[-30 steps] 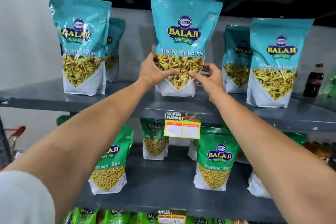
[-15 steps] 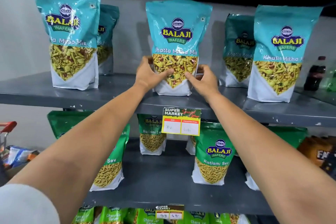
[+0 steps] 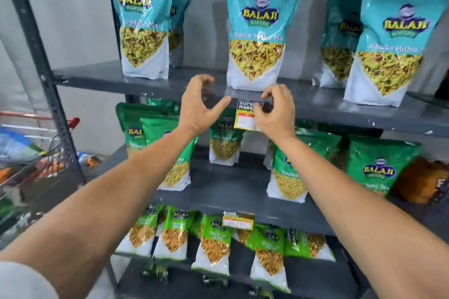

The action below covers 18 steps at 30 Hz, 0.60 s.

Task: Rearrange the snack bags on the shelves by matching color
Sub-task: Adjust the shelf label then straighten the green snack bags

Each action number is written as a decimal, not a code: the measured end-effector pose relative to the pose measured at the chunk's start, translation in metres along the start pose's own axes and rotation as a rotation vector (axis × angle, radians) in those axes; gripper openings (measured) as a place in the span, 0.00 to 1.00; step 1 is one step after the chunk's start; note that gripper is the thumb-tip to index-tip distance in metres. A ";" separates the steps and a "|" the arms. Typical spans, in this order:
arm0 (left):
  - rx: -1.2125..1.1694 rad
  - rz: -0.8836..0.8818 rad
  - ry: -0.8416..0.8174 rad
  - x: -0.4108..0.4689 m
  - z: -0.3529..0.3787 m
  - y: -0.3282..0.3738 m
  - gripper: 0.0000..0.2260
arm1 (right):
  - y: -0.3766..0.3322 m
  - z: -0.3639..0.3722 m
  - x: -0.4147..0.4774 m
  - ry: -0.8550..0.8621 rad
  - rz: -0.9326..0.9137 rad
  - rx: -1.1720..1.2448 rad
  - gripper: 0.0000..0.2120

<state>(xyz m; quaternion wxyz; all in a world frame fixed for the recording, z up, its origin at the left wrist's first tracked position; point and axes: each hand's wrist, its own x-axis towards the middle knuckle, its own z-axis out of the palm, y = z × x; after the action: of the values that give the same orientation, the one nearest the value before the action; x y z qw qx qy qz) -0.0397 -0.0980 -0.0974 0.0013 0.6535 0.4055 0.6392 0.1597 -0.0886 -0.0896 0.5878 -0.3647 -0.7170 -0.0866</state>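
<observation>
Your left hand [image 3: 198, 104] spread, empty | right hand [image 3: 275, 110] loosely curled, grasping nothing | teal snack bag [image 3: 258, 31] at 12 o'clock upright on top shelf [image 3: 340, 107], among teal bags by color | green bags [image 3: 291, 170] at 6 o'clock below

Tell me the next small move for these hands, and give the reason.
Probably lower both hands toward the green bags on the middle shelf. The left hand and right hand are open and empty at the top shelf's front edge, and the teal bag above them stands upright among other teal bags, so that row looks sorted.
</observation>
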 end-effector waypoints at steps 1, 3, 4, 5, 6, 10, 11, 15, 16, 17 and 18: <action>0.020 -0.011 0.006 -0.018 -0.004 -0.005 0.23 | -0.002 0.003 -0.015 -0.023 0.004 0.006 0.07; 0.068 -0.039 0.003 -0.050 -0.011 -0.017 0.22 | -0.005 0.012 -0.043 -0.073 0.011 0.018 0.07; 0.089 -0.072 -0.008 -0.067 -0.014 -0.025 0.21 | -0.005 0.016 -0.060 -0.101 0.035 0.022 0.07; 0.108 -0.107 -0.023 -0.084 -0.018 -0.034 0.21 | -0.004 0.021 -0.079 -0.133 0.075 0.024 0.08; 0.130 -0.140 -0.039 -0.102 -0.021 -0.042 0.21 | -0.002 0.026 -0.101 -0.169 0.124 0.024 0.09; 0.189 -0.281 -0.100 -0.162 -0.029 -0.076 0.21 | 0.003 0.052 -0.189 -0.289 0.344 0.066 0.10; 0.180 -0.319 -0.096 -0.172 -0.032 -0.085 0.21 | 0.001 0.062 -0.207 -0.319 0.392 0.093 0.11; 0.235 -0.479 -0.069 -0.178 -0.053 -0.128 0.29 | -0.010 0.110 -0.229 -0.404 0.540 0.172 0.21; 0.259 -0.503 -0.055 -0.173 -0.059 -0.140 0.32 | -0.011 0.124 -0.223 -0.420 0.559 0.191 0.23; 0.275 -0.520 -0.039 -0.168 -0.066 -0.150 0.35 | -0.011 0.137 -0.216 -0.433 0.568 0.203 0.26; 0.285 -0.542 -0.026 -0.162 -0.071 -0.162 0.38 | -0.009 0.153 -0.208 -0.447 0.574 0.208 0.29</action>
<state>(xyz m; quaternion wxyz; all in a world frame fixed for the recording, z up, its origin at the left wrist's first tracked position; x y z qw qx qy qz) -0.1613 -0.1125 -0.3037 0.0853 0.5231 0.6506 0.5439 0.0435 -0.0983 -0.3198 0.4511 -0.4991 -0.7010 0.2366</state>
